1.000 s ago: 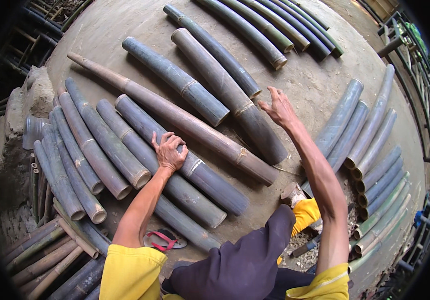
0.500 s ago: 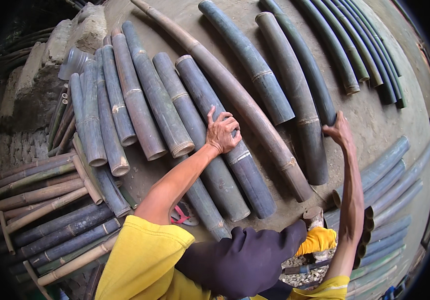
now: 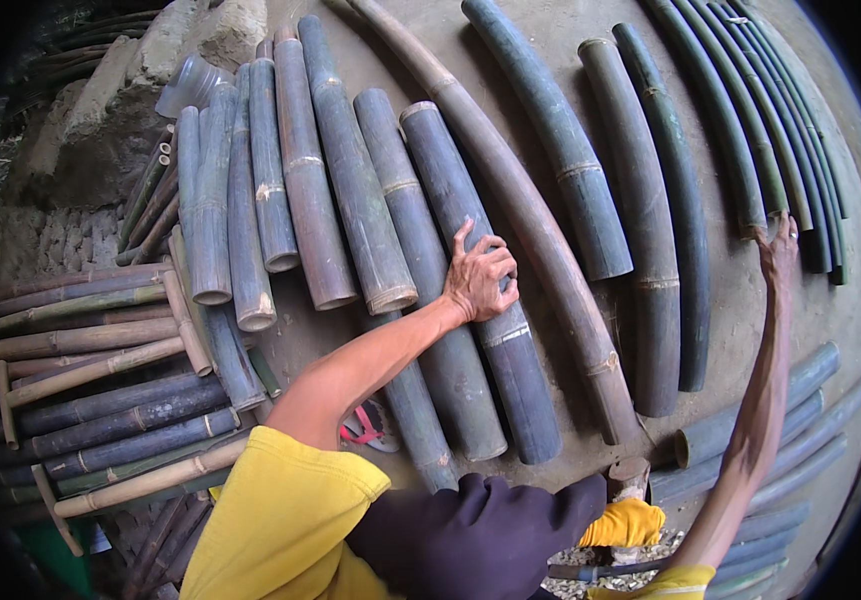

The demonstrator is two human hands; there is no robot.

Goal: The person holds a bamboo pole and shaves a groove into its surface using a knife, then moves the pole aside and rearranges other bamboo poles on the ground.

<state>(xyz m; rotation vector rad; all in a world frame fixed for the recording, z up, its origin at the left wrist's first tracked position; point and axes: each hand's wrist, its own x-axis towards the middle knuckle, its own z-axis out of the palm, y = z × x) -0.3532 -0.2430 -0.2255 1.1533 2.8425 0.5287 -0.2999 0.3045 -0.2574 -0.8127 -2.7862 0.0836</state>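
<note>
Cut bamboo poles lie side by side on the ground. My left hand [image 3: 483, 278] is closed over a thick dark bamboo pole [image 3: 440, 155] in the middle, its fingers curled across the top. At the right, my outstretched right hand [image 3: 778, 250] has its fingers around the near end of a slim green bamboo pole [image 3: 762, 150]; part of that end is hidden by them. Between the hands lie a long brownish bamboo pole [image 3: 550, 240], a greyish bamboo pole [image 3: 640, 220] and a dark curved bamboo pole [image 3: 685, 210], which neither hand touches.
Stacked bamboo [image 3: 130, 410] with thin crosspieces fills the left side. More bamboo lengths [image 3: 760, 410] lie at the lower right. A short upright post [image 3: 630, 478] stands by my leg, near wood chips. Stone blocks [image 3: 140, 75] and a clear plastic container [image 3: 190, 88] are at the far left.
The dark curved pole has come nearer, and my right hand has left it and moved right to a slim green pole. My left hand stays on its pole. The whole view has shifted.
</note>
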